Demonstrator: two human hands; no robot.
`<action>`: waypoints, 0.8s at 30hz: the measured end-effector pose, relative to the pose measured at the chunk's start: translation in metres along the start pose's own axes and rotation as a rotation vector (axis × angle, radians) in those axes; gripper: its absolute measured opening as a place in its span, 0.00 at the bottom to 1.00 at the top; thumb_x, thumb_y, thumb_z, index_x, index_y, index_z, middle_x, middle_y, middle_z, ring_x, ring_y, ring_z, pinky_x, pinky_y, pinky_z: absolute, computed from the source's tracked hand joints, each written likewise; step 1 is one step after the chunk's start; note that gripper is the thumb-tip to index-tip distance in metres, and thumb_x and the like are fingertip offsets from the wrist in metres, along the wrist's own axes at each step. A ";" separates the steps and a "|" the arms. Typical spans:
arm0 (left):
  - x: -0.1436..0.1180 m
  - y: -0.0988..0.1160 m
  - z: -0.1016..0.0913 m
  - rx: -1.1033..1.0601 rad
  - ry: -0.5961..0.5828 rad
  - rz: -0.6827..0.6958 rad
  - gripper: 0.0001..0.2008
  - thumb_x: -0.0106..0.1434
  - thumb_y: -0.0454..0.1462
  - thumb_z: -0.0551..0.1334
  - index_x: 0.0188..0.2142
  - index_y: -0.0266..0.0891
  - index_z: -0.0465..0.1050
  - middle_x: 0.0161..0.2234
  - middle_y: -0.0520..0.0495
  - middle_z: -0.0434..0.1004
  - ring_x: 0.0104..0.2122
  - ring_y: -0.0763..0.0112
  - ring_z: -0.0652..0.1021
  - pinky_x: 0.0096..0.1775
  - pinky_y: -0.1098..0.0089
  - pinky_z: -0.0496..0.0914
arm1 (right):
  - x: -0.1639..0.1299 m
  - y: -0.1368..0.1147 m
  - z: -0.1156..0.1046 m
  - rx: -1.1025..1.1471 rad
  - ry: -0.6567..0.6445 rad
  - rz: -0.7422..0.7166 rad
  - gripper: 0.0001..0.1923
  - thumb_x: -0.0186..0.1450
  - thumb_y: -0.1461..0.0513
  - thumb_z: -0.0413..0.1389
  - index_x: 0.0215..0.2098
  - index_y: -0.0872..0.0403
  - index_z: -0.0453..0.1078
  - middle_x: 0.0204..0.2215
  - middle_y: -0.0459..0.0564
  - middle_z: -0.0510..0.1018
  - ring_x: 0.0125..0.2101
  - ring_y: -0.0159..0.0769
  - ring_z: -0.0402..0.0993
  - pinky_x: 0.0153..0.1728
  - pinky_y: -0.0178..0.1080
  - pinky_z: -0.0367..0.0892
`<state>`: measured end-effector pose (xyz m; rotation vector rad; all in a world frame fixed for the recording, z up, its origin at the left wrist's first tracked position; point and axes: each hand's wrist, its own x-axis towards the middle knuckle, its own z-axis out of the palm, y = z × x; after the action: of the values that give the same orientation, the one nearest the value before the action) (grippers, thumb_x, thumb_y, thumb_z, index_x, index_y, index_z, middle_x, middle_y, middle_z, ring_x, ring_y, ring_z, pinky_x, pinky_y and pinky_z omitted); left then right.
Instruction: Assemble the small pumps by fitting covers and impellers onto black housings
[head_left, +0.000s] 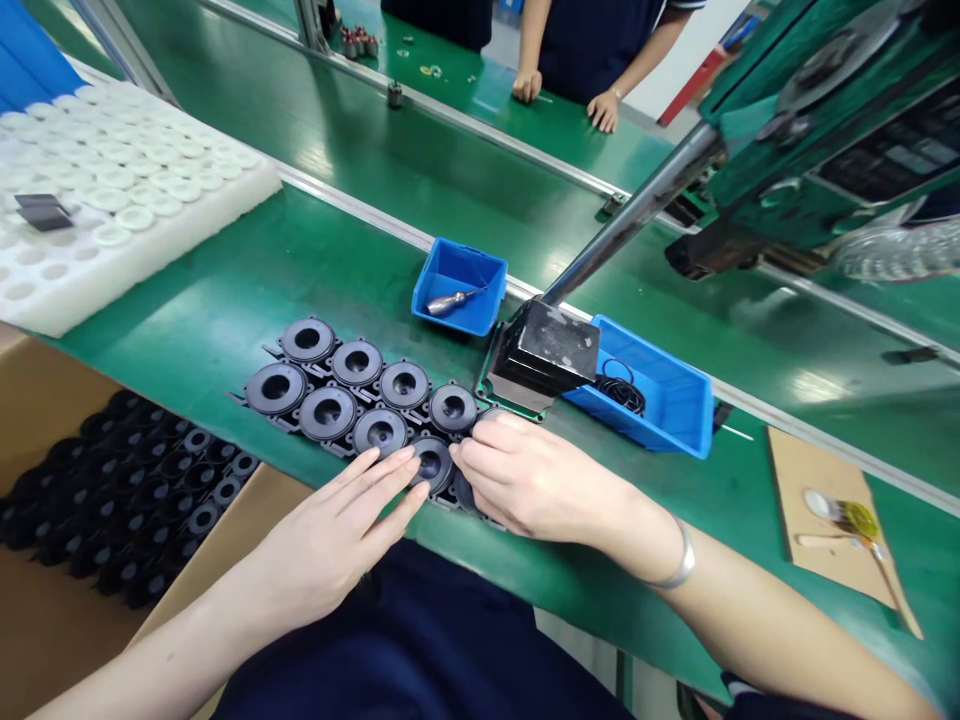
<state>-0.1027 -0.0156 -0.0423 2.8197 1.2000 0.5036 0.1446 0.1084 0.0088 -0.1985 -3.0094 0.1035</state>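
Several black round plastic parts (pixel 328 411) lie in two rows on the green table (pixel 225 310). My left hand (pixel 337 530) lies flat with fingers stretched, its fingertips touching the nearest black part (pixel 433 462). My right hand (pixel 525 478) rests beside it with fingers curled over the parts at the right end of the rows, partly hiding one. Just behind my right hand stands a black block (pixel 546 352) on a green base, at the end of a metal lever (pixel 637 212).
Two blue bins sit behind: a small blue bin (pixel 459 285) with a metal tool, a larger blue bin (pixel 667 400) with black rings. A white foam tray (pixel 112 200) of white rings lies left. A cardboard box (pixel 120 500) holds more black parts. Another person's hands (pixel 570 100) rest across the conveyor.
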 end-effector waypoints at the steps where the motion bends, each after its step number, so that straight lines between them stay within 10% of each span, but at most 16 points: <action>1: 0.000 0.001 0.000 0.002 -0.002 -0.005 0.28 0.65 0.22 0.49 0.63 0.31 0.66 0.64 0.33 0.67 0.69 0.53 0.61 0.67 0.51 0.59 | -0.002 -0.001 0.000 0.027 0.002 0.006 0.13 0.73 0.64 0.49 0.35 0.58 0.73 0.32 0.53 0.72 0.34 0.38 0.61 0.36 0.43 0.59; 10: -0.004 0.005 0.006 0.004 0.020 -0.016 0.27 0.65 0.21 0.50 0.63 0.27 0.65 0.65 0.29 0.64 0.69 0.49 0.60 0.67 0.50 0.58 | -0.006 -0.022 0.017 0.288 0.134 0.086 0.09 0.68 0.66 0.51 0.39 0.58 0.74 0.30 0.52 0.75 0.33 0.37 0.63 0.36 0.43 0.63; 16: -0.002 0.006 0.004 -0.059 0.159 -0.097 0.25 0.68 0.24 0.54 0.64 0.31 0.64 0.60 0.33 0.71 0.65 0.56 0.67 0.68 0.50 0.58 | -0.005 -0.034 0.001 0.493 0.559 0.415 0.11 0.68 0.69 0.52 0.47 0.54 0.71 0.36 0.52 0.77 0.36 0.34 0.72 0.38 0.40 0.70; 24: 0.037 0.015 -0.001 -0.267 0.375 -0.225 0.24 0.72 0.31 0.55 0.66 0.33 0.58 0.50 0.38 0.78 0.49 0.67 0.79 0.52 0.71 0.76 | 0.007 -0.059 0.007 0.996 0.302 0.403 0.10 0.67 0.56 0.62 0.37 0.55 0.72 0.28 0.44 0.75 0.29 0.27 0.69 0.33 0.31 0.68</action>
<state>-0.0681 -0.0002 -0.0284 2.3950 1.3632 1.1168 0.1293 0.0504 0.0075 -0.6127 -2.2315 1.3888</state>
